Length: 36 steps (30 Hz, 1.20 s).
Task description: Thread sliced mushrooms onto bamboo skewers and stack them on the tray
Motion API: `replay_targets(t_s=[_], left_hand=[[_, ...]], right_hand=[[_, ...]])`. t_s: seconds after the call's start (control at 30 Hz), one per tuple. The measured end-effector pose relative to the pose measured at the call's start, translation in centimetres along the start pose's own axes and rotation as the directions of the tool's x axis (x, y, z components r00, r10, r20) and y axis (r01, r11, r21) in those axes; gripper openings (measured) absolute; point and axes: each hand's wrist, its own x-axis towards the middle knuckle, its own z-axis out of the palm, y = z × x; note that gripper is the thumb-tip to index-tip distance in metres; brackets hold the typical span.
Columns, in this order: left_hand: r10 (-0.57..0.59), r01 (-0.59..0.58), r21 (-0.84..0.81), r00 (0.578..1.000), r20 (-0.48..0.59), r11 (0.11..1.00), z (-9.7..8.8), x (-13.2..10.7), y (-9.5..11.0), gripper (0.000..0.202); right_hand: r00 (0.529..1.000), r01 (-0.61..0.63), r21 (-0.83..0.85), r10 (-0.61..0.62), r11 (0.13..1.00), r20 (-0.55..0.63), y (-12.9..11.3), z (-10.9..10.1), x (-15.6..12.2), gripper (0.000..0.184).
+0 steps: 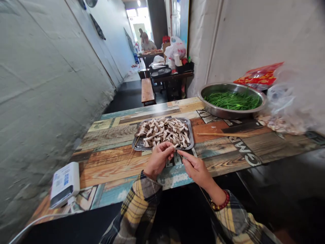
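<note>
A metal tray [139, 145] heaped with cut mushroom pieces [164, 131] lies on the patterned wooden table [106, 162] in front of me. My left hand [157, 160] is closed in a pinch on a small mushroom piece [175, 145] at the tray's near edge. My right hand [195, 167] is closed around a thin bamboo skewer that runs back along my wrist, its tip pointing at the mushroom piece. A finished mushroom skewer [134, 144] lies at the tray's left end, its stick hanging over the table.
A steel bowl [232, 110] of green chives stands at the right back, with plastic bags [289, 101] beside it. Loose skewers [223, 135] lie right of the tray. A white device [64, 183] with a cable sits front left. A person sits far down the room.
</note>
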Motion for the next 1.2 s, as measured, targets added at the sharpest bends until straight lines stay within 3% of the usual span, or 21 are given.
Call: replay_targets(t_s=[0.4,1.2], left_hand=[[-0.019,0.015,-0.148,0.999,-0.026,0.989,0.0,-0.8,-1.2,0.023],[0.003,-0.004,-0.070,1.000,-0.024,0.998,-0.1,-1.0,-1.5,0.026]], right_hand=[[0.989,0.149,-0.155,-0.149,0.977,0.011,-0.2,-0.5,-0.3,0.041],[0.990,0.135,-0.179,-0.128,0.974,0.050,-0.1,-0.5,-0.3,0.042]])
